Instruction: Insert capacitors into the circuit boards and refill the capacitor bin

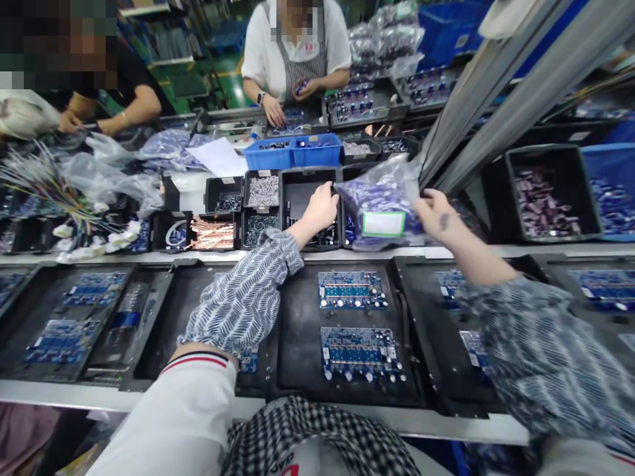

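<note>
A clear plastic bag of blue components (381,201), marked with a green-edged label, is held above the far row of black bins. Its left edge is pinched by the left hand (321,208), over an open black bin (302,192); its right side is gripped by the right hand (434,215). Nearer, two blue circuit boards (353,291) are seated in a black tray (297,344).

A green floor (218,73) shows far beyond the hands, past a long workbench (347,251). Metal rails (501,86) slant up to their right. Shelving (163,39) stands far off, up and left, under even indoor light.
</note>
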Available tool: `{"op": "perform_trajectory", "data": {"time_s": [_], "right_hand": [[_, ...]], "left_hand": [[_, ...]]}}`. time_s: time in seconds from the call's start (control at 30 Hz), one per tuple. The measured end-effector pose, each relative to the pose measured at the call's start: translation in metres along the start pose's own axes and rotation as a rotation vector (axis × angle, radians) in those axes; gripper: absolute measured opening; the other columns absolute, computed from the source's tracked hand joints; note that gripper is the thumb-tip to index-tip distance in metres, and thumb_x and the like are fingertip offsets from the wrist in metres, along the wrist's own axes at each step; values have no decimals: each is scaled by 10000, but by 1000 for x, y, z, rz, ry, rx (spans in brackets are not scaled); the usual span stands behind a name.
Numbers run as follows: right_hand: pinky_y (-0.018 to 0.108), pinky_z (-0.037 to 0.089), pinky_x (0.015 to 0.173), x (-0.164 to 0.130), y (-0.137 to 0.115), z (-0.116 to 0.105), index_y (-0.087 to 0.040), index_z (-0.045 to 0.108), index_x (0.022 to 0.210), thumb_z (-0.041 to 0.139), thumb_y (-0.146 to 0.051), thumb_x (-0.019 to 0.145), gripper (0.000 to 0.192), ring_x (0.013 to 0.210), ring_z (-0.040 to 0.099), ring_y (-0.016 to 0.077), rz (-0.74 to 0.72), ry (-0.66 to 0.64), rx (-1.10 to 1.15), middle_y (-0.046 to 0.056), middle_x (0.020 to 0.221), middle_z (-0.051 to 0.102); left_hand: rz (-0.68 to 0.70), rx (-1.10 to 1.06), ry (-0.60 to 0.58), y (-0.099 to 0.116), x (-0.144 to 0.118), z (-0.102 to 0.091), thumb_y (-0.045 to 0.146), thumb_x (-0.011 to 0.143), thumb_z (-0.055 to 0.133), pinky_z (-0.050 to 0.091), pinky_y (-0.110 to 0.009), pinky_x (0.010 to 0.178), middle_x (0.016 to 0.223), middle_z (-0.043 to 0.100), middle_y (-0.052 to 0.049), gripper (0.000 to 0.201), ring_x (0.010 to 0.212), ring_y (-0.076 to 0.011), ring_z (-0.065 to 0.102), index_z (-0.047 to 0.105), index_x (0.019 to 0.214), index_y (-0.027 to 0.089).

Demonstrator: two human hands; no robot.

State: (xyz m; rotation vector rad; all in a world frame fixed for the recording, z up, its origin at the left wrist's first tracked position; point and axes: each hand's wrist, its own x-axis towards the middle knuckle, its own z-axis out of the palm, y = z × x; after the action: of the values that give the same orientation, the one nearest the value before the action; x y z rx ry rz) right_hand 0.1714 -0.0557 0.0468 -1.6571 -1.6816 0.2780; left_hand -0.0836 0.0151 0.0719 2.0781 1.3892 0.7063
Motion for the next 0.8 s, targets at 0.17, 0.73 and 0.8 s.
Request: {"op": "perform_trajectory", "data": {"time_s": [0.17, 0.73, 0.8], "right_hand": [[511, 395, 1124, 18, -10, 65, -117, 632, 1208, 593, -355, 899, 392, 1313, 526, 368, -65, -80, -223, 232, 1377, 615], [446, 542, 892, 144, -55, -10, -246, 744, 902, 679, -438, 910, 203, 852, 666, 195, -10, 169, -191, 18, 941, 775], [415, 521, 911, 144, -67, -13, -148, 775, 963, 712, -352, 901, 222, 853, 672, 178, -14, 118, -259, 63, 940, 778]], "left_hand": [[172, 284, 0, 0, -11, 47, 140, 1035, 427, 247, -320, 1278, 1638, 369, -214, 543, 1533, -245, 347, 400, 1557, -8], [229, 677, -139, 2, -20, 64, 494, 1044, 482, 169, -411, 1315, 1666, 299, -239, 829, 1593, -304, 226, 271, 1615, -69], [240, 609, -157, 2, -18, 58, 447, 1038, 517, 207, -394, 1305, 1640, 345, -256, 798, 1582, -311, 255, 306, 1594, -86]]}}
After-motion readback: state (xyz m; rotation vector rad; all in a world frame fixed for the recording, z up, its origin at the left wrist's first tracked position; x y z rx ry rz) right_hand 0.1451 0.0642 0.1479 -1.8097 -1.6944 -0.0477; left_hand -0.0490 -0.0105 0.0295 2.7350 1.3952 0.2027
